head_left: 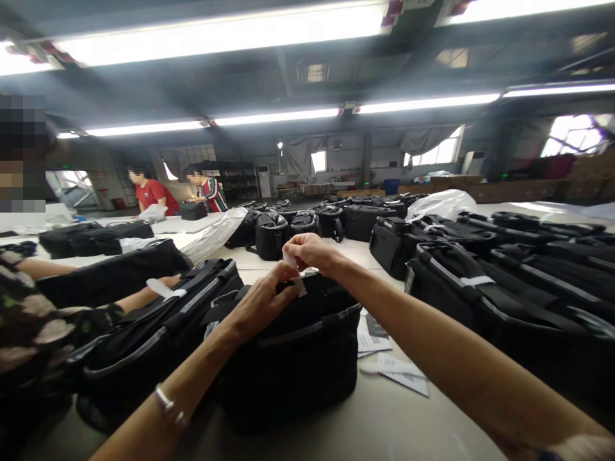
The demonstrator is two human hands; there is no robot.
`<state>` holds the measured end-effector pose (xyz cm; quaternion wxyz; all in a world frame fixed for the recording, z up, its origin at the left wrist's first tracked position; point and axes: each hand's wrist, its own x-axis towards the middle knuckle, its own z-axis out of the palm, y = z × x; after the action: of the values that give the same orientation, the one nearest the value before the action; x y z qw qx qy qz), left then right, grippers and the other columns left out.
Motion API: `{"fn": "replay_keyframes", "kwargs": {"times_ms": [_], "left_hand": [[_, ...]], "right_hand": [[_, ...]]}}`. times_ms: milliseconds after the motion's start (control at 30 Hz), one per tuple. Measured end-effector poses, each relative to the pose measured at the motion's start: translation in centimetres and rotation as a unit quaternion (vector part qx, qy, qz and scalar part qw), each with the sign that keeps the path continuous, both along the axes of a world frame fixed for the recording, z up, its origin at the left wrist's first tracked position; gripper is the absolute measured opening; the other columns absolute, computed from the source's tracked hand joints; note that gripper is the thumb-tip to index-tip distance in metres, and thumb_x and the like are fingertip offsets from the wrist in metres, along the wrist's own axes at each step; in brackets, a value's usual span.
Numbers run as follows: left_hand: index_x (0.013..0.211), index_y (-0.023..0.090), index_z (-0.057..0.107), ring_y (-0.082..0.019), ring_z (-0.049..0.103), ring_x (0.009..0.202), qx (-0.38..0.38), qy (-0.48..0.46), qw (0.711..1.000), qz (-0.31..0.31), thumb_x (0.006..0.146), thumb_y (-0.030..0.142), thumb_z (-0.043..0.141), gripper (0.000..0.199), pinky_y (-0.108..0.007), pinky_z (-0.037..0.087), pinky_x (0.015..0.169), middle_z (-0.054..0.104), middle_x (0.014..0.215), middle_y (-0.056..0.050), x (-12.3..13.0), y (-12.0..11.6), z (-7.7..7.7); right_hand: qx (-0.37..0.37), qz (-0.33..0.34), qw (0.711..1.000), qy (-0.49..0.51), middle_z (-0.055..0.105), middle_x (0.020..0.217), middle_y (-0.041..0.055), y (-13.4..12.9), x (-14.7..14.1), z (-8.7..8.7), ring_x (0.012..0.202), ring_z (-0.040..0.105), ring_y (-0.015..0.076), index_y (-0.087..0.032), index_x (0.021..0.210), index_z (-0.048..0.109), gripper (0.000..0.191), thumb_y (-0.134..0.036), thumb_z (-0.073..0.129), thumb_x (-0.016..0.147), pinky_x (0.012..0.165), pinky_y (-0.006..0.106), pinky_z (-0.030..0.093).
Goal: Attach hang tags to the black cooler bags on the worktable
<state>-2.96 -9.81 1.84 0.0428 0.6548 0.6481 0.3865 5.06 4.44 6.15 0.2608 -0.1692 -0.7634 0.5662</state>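
A black bag [293, 365] with grey piping stands on the table in front of me. Above its top, my right hand [312, 253] pinches a small white strip with notched edges [290, 258] between thumb and fingers. Just below, my left hand [264, 296] is closed around the same strip, thumb against the fingers, close to the bag's top handle. The strip's notched lower end [302, 288] shows past the left fingertips. How the strip runs between the fingers is partly hidden.
Paper cards [401, 374] and a loose white strip [391, 369] lie right of my bag. Many black bags [509, 301] crowd the right side. At left, a co-worker's hand [168, 282] is by another bag [158, 339] bearing a white strip. Clear plastic [216, 234] lies beyond.
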Motion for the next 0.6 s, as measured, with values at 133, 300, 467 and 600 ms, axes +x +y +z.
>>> {"fn": "replay_keyframes", "kwargs": {"times_ms": [133, 300, 467, 600], "left_hand": [[0.116, 0.023, 0.062, -0.024, 0.065, 0.108, 0.013, 0.032, 0.999, -0.016, 0.085, 0.028, 0.055, 0.033, -0.035, 0.047, 0.098, 0.071, 0.115, -0.003, -0.2, 0.5, 0.1], [0.11, 0.022, 0.068, -0.027, 0.065, 0.104, -0.014, 0.044, 0.998, -0.034, 0.086, 0.041, 0.056, 0.033, -0.036, 0.047, 0.098, 0.072, 0.11, -0.004, -0.9, 1.2, 0.5], [0.107, 0.018, 0.057, -0.018, 0.06, 0.073, -0.054, -0.072, 0.995, -0.029, 0.084, 0.046, 0.059, 0.037, -0.027, 0.048, 0.069, 0.067, 0.08, 0.0, -0.6, 2.5, 1.1], [0.114, 0.018, 0.052, -0.02, 0.06, 0.09, -0.062, -0.035, 0.997, -0.035, 0.079, 0.041, 0.059, 0.043, -0.028, 0.045, 0.082, 0.066, 0.099, -0.002, -0.4, 3.2, 1.1]], "right_hand": [[0.027, -0.033, 0.999, -0.019, 0.052, 0.046, -0.0054, 0.6, -0.9, -0.4, 0.04, 0.046, 0.0066, -0.014, 0.064, 0.061, 0.017, -0.009, 0.063, 0.081, 0.042, 0.017, 0.036], [0.038, -0.059, 0.996, -0.048, 0.051, 0.044, -0.0069, 1.4, -1.6, -0.9, 0.041, 0.048, 0.0073, -0.012, 0.069, 0.064, 0.018, -0.015, 0.062, 0.087, 0.045, 0.016, 0.039], [0.054, -0.026, 0.996, -0.071, 0.045, 0.042, -0.01, 2.0, -1.0, -0.1, 0.042, 0.045, 0.0042, -0.011, 0.068, 0.06, 0.026, -0.019, 0.059, 0.092, 0.048, 0.013, 0.038], [0.069, -0.033, 0.993, -0.093, 0.042, 0.039, -0.0094, 2.8, -0.9, 0.2, 0.04, 0.048, 0.0061, -0.013, 0.058, 0.055, 0.03, -0.014, 0.063, 0.087, 0.046, 0.014, 0.039]]}}
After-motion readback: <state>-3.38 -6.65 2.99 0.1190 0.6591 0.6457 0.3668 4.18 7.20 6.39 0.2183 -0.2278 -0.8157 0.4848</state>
